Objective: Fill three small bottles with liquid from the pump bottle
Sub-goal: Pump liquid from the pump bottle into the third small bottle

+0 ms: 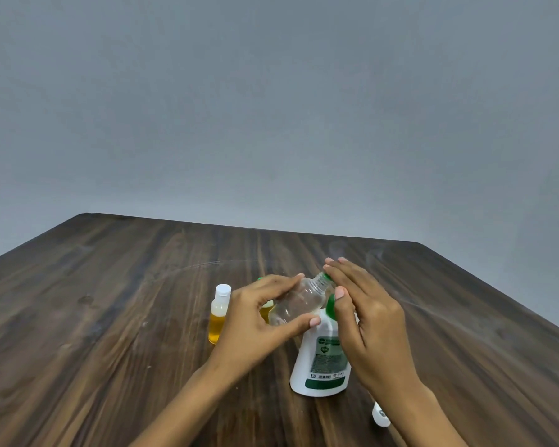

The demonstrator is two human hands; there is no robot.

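A: What is shown?

B: A dark wood-grain table (117, 317) is seen against a plain grey wall (271, 91). An empty clear small bottle (299, 301) is gripped by the left hand (255, 321), fingers curled over it and thumb beneath, and is tilted so that its open threaded neck points up and to the right.

A: And the other hand?

B: The right hand (368, 317) is laid with straight fingers over the green pump head (329, 304) of the white pump bottle (321, 359), which stands upright just below both hands. The green nozzle tip is seen just beside the bottle's neck, under the right fingertips (331, 262).

A: What else is on the table?

B: Left of the left fingers, a capped bottle (219, 314) of amber liquid stands upright. A second amber bottle (266, 309) is mostly hidden behind the left hand. A white cap (380, 414) lies near the right wrist.

A: How should this step be done well?

B: Probably the mouth should be kept directly under the nozzle, and the pump pressed slowly so nothing is spilled.
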